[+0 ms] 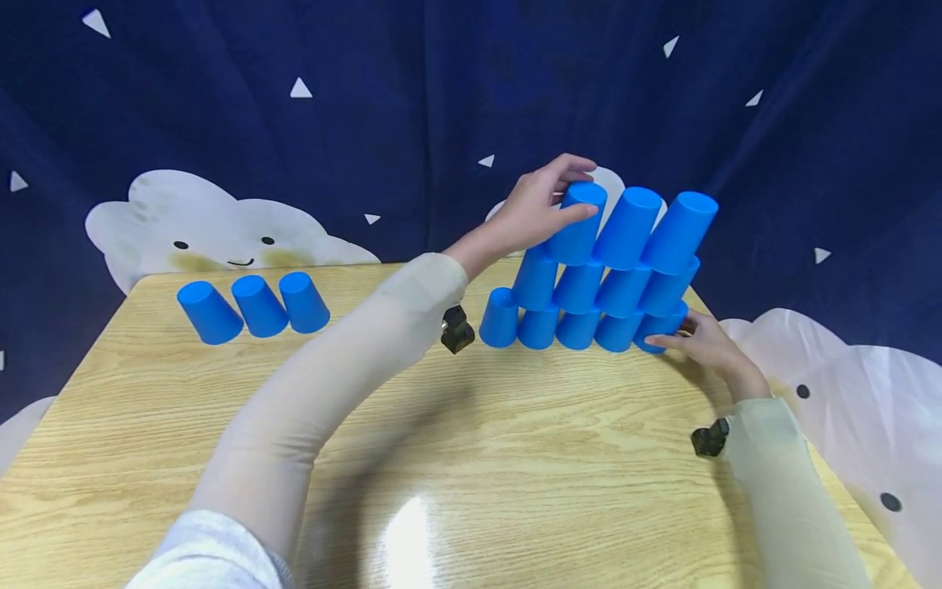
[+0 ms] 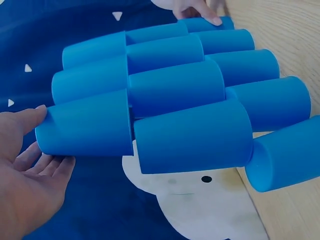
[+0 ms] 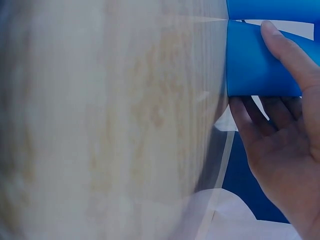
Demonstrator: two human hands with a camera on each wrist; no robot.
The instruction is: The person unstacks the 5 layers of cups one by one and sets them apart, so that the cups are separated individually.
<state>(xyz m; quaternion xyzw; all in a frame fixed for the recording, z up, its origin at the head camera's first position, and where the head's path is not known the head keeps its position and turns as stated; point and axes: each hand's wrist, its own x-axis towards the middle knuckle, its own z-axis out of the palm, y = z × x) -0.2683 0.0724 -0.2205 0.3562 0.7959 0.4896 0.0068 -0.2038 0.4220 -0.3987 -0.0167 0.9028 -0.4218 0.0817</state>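
Note:
Upside-down blue plastic cups are stacked in three rows at the back right of the table. My left hand (image 1: 539,206) holds the leftmost top-row cup (image 1: 577,236) between thumb and fingers. In the left wrist view this cup (image 2: 85,125) has its rim against the row below. My right hand (image 1: 708,347) is around the rightmost bottom-row cup (image 1: 666,321). In the right wrist view, the thumb lies on one side of that cup (image 3: 265,65) and the fingers on the other. The leftmost bottom cup (image 1: 499,319) stands slightly askew under the second row.
On the left back of the wooden table (image 1: 515,458) stand three more upside-down blue cups, a left one (image 1: 210,313), a middle one (image 1: 261,307) and a right one (image 1: 305,303). A dark blue curtain (image 1: 368,98) with white triangles and clouds hangs behind the table edge.

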